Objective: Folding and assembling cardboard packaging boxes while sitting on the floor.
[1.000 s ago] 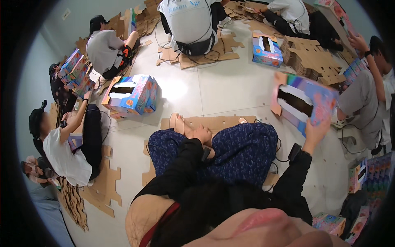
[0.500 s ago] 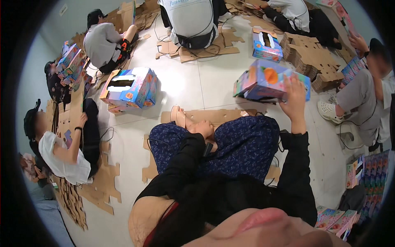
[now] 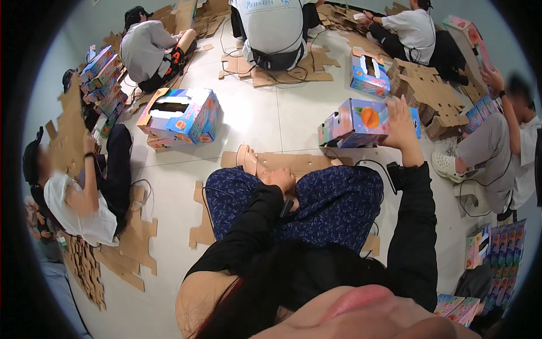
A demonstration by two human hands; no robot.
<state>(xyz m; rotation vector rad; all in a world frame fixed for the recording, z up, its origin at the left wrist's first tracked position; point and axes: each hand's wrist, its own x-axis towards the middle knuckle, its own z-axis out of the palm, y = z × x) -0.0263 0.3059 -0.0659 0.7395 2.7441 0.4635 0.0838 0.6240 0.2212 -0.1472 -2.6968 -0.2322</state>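
Note:
My right hand reaches forward and lies against the right end of a colourful printed carton with an orange fruit picture. Its fingers are stretched out and slightly apart. The carton stands on the floor in front of my right knee, and a blue carton edge shows just past the hand. My left hand rests between my crossed legs, by my foot, with its fingers curled; nothing shows in it. Beyond my left knee stands another printed carton, with an oblong opening in its top.
Flat cardboard lies under my feet. A further carton stands beyond the right one, beside a stack of cardboard blanks. Several people sit around on cardboard sheets. Cables run near my right knee. Printed cartons are stacked at right.
The carton at my right hand has gone from tilted and blurred to level on the floor. My right hand has shifted to its right end; my left hand stays put.

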